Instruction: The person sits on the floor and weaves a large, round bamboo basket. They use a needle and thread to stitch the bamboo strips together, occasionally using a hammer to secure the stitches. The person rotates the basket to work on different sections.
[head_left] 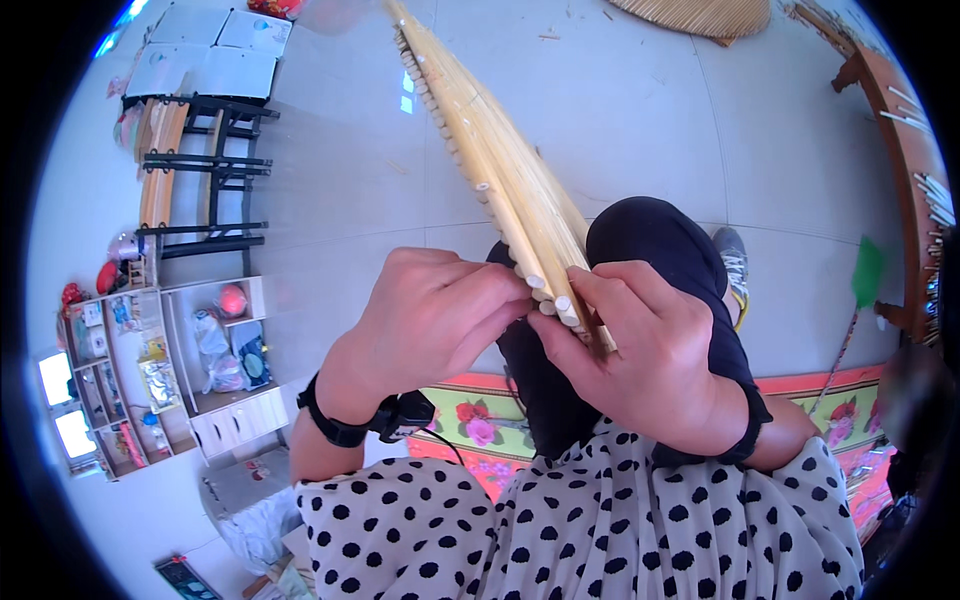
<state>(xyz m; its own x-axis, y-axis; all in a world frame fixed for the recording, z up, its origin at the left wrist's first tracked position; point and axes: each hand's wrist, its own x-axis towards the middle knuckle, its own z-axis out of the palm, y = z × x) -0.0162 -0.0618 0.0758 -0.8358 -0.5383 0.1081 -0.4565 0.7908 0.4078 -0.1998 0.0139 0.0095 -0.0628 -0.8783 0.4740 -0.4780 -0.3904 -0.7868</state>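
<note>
At the far left, a pale shelf unit [240, 425] stands below a wood-slatted stand [165, 130] with black legs, both well apart from the work. Next comes the left hand [430, 310], its fingers curled and their tips pressed together at the left edge of the rod bundle [510, 180]; whether something thin sits in that pinch, I cannot tell. A black device [405, 415] with a thin cable is strapped to that wrist.

The bundle, many pale rods lying side by side, slants from between the 2 hands up toward the top of the view. The right hand [645, 340] pinches its near end from the right, thumb low and fingers above. If this pinch slackens, the rods could slide out of line or splay. The long far part has no hand on it, so its weight could tip or twist the near end. The cable could also catch on a rod end if the left wrist turns.

Beyond the dark-clad knee [650, 230] lie a shoe [735, 265], a green swatter [868, 272] and, rightmost, a brown tabletop [897, 165] with pale sticks [935, 195].
</note>
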